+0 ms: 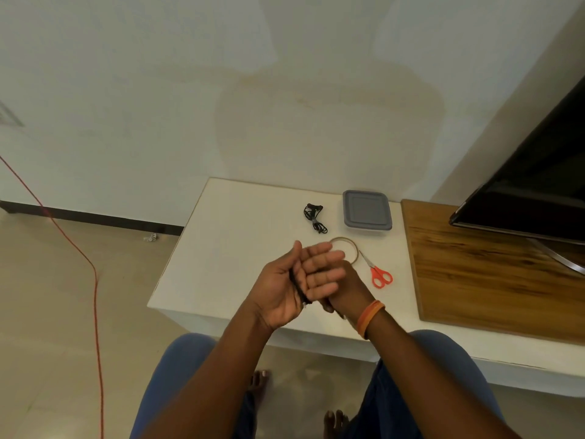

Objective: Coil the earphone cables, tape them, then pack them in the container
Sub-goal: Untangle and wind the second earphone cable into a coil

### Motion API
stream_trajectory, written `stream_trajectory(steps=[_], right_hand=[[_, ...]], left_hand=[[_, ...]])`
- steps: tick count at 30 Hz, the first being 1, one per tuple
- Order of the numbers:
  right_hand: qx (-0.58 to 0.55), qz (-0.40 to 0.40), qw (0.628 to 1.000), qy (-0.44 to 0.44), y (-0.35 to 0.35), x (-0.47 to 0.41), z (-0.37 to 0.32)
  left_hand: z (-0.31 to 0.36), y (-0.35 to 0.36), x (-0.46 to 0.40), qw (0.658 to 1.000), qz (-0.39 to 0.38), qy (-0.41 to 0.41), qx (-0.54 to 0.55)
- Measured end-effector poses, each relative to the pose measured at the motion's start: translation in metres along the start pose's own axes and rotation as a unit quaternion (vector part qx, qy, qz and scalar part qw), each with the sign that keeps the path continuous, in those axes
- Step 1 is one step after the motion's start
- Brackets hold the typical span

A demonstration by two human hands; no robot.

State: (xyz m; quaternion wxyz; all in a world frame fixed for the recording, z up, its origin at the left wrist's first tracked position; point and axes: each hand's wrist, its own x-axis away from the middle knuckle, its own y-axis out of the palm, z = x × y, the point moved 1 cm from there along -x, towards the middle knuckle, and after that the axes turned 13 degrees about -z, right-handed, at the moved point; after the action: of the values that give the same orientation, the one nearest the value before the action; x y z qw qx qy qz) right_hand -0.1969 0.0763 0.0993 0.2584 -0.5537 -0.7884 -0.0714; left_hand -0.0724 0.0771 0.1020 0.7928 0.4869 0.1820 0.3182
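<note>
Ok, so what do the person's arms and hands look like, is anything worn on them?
Both forearms are bare, with no sleeves in view. The left hand has no ring, watch or band that shows. The right hand is mostly hidden behind the left; its wrist carries orange bands, stacked side by side. No gloves and no markings show on either hand.
</note>
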Motion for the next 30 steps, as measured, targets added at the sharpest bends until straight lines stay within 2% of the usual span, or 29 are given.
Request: stream_trajectory(steps=[2,6,11,14,18,21,24,26,28,30], right_hand=[[0.018,-0.011,1.0,0.021,0.009,0.003,0.003],[-0.021,-0.081,0.996,0.013,0.017,0.01,0.008],[0.077,-0.089,0.993,-0.007,0.023,0.009,0.011],[0.19,-0.069,0.979,-0.035,0.021,0.009,0.012],[0.326,-0.035,0.942,-0.076,0.01,0.009,0.012],[0.35,-0.018,0.932,-0.098,-0.002,0.01,0.013],[0.363,-0.011,0.921,-0.141,-0.008,0.011,0.011],[0.399,-0.009,0.903,-0.16,-0.012,0.012,0.01],[0.43,-0.006,0.884,-0.181,-0.016,0.012,0.009],[0.423,0.005,0.882,-0.206,-0.021,0.012,0.008]], left_hand=[[0.0,0.002,-0.004,0.997,0.049,0.055,0.006],[0.011,-0.008,-0.005,0.983,0.125,0.137,0.011],[0.013,-0.025,-0.004,0.951,0.246,0.185,-0.031],[0.016,-0.032,-0.003,0.924,0.312,0.201,-0.087],[0.01,-0.034,-0.004,0.896,0.345,0.13,-0.246],[-0.002,-0.04,-0.006,0.832,0.318,0.07,-0.449],[-0.009,-0.042,-0.009,0.787,0.274,0.004,-0.552],[-0.013,-0.038,-0.007,0.794,0.228,-0.05,-0.562],[-0.017,-0.03,-0.003,0.83,0.179,-0.129,-0.513],[-0.018,-0.024,0.0,0.851,0.143,-0.208,-0.461]])
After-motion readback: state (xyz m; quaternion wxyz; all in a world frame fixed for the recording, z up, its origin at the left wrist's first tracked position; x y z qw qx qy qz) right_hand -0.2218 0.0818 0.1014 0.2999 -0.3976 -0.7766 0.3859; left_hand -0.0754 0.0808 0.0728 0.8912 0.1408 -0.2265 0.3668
